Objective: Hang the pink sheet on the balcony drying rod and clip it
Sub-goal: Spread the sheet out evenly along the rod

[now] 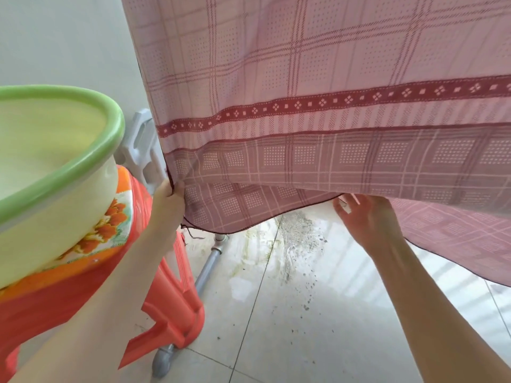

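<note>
Pink sheet (318,87) fills the view: pale pink with a darker grid of checks and fine dots, a deep maroon band of white diamonds, then a dusky rose border of dotted squares. Basin (41,161), pale yellow with a lime-green rim. Stool (171,294), coral red, orange flower print on top. Floor tiles (318,327), glossy white, speckled grey.

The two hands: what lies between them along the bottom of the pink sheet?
In the head view, only the sagging hem of the pink sheet spans from the left hand to the right hand, with stained floor tiles below.
</note>
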